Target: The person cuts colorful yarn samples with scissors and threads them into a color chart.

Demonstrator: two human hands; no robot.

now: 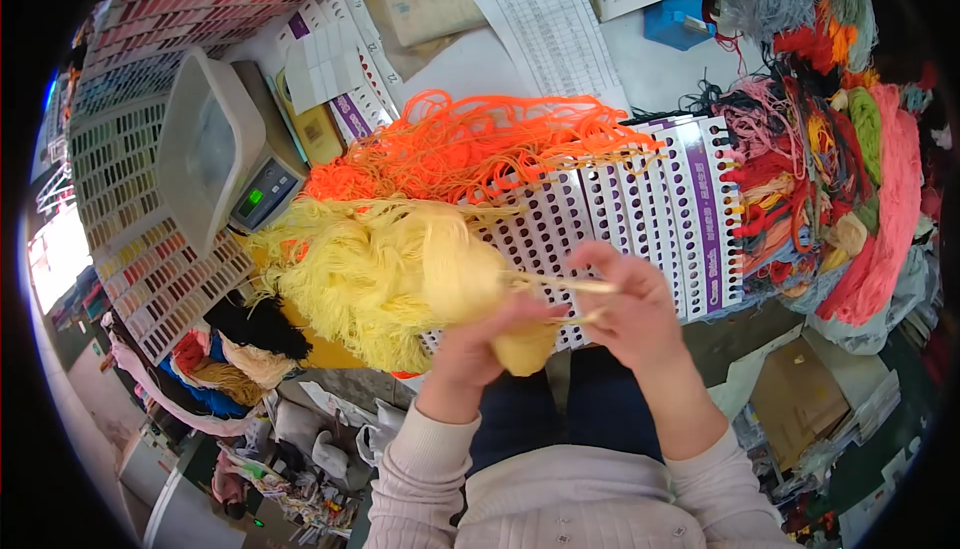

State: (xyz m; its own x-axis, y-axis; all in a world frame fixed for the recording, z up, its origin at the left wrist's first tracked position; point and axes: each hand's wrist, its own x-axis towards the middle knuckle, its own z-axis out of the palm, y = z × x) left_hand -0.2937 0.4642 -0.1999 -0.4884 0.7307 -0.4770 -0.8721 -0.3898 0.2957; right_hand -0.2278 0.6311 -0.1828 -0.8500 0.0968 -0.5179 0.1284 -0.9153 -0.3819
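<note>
My left hand (475, 339) is closed around a pale yellow skein of thread (460, 264), which is blurred by motion. One part of the skein stands up above the hand and another hangs below it. A few strands stretch across from the skein to my right hand (640, 309), whose fingers are bent and closed on them. Just beyond my left hand lies a loose heap of yellow thread (345, 279). Behind that heap spreads a tangle of bright orange thread (480, 144). White punched cards with purple strips (710, 219) lie under and beside my hands.
A scale (265, 194) with a white tray (215, 149) stands at the left by shade charts (130, 189). Printed sheets (545, 19) and a blue tape dispenser (680, 21) lie at the back. Mixed coloured threads (785, 179) and a coral skein (880, 209) fill the right side.
</note>
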